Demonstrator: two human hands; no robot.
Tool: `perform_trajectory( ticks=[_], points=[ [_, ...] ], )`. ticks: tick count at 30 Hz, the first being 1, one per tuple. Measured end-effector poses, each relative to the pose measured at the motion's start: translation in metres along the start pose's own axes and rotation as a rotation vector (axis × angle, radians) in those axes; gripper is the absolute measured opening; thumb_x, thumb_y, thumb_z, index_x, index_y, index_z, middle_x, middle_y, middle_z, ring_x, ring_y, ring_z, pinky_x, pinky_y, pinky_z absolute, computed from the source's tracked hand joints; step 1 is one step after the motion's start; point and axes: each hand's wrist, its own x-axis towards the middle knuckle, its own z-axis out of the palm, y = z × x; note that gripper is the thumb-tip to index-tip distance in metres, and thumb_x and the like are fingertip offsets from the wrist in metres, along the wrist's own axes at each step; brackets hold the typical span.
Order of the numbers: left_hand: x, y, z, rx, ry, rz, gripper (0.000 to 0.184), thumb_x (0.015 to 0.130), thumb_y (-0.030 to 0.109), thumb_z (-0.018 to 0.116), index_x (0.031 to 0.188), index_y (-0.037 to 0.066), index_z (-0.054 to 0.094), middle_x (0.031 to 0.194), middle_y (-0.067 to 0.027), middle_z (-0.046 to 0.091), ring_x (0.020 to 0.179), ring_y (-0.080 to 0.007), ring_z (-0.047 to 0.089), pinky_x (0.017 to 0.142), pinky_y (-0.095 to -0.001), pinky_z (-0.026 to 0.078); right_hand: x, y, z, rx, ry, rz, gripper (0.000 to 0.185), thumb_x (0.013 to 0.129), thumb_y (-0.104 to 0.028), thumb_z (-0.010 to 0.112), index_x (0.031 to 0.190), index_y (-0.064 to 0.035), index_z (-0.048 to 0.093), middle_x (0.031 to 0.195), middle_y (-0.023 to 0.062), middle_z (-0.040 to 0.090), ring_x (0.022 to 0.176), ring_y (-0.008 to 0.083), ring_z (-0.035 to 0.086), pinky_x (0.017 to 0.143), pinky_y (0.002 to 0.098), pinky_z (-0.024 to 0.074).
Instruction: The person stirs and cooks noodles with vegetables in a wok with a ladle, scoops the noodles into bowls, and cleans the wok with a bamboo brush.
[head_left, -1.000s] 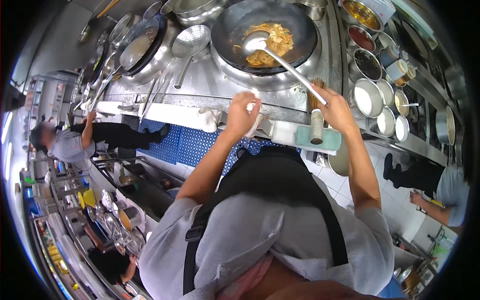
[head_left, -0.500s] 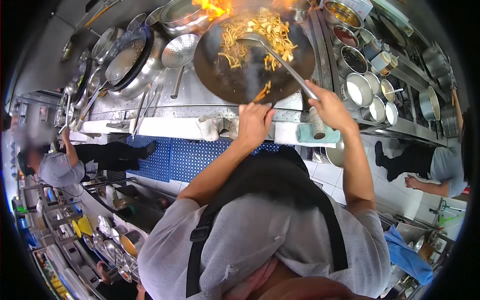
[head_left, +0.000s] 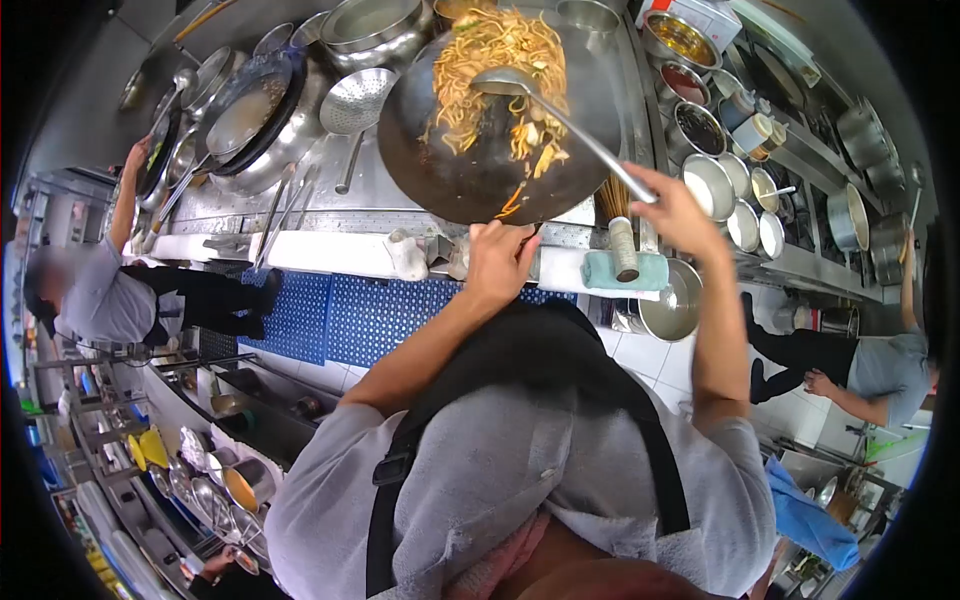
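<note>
A dark wok [head_left: 430, 180] sits tilted on the range, and stir-fried noodles [head_left: 505, 50] with pale pieces are heaped toward its far side. My left hand [head_left: 500, 262] is closed at the wok's near rim; whatever lies under the fingers, cloth or handle, is hidden. A long-handled ladle [head_left: 590, 140] reaches over the wok with its bowl against the noodles. Its handle end is gripped by my right hand [head_left: 680, 215], which is slightly blurred. Below that hand are a bamboo wok brush [head_left: 624, 245] and a folded teal cloth [head_left: 650, 272].
A perforated strainer [head_left: 352, 105] lies left of the wok, near stacked pans [head_left: 245, 125]. Seasoning bowls [head_left: 700, 130] and pots line the right. One co-worker [head_left: 100, 290] stands at left, reaching with a ladle; another [head_left: 880, 375] is at right. A metal bowl [head_left: 672, 310] hangs below the counter edge.
The noodles have shifted toward the wok's far side and bunched together. The flames behind the wok no longer show. My right hand and ladle moved slightly right. The left co-worker's arm has risen.
</note>
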Motion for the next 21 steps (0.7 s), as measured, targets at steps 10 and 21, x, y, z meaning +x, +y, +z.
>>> perform_trajectory(
  ticks=[10, 21],
  points=[
    [0.068, -0.046, 0.02, 0.079, -0.018, -0.06, 0.007, 0.087, 0.015, 0.077, 0.086, 0.008, 0.075, 0.078, -0.0126, 0.071, 0.078, -0.0315, 0.066, 0.08, -0.0475, 0.045, -0.013, 0.001, -0.052, -0.183, -0.114, 0.041, 0.057, 0.092, -0.002, 0.067, 0.148, -0.0092, 0.058, 0.087, 0.008, 0.065, 0.056, 0.0141, 0.06, 0.054, 0.0325, 0.0494],
    [0.101, -0.051, 0.019, 0.054, 0.02, -0.044, 0.01, 0.087, 0.018, 0.077, 0.086, 0.008, 0.075, 0.073, -0.0128, 0.069, 0.068, -0.0343, 0.066, 0.068, -0.0445, 0.05, 0.011, -0.031, -0.06, -0.187, -0.205, 0.153, 0.056, 0.088, 0.001, 0.067, 0.142, -0.0149, 0.061, 0.091, 0.0061, 0.067, 0.061, 0.0106, 0.056, 0.053, 0.031, 0.0468]
  ],
)
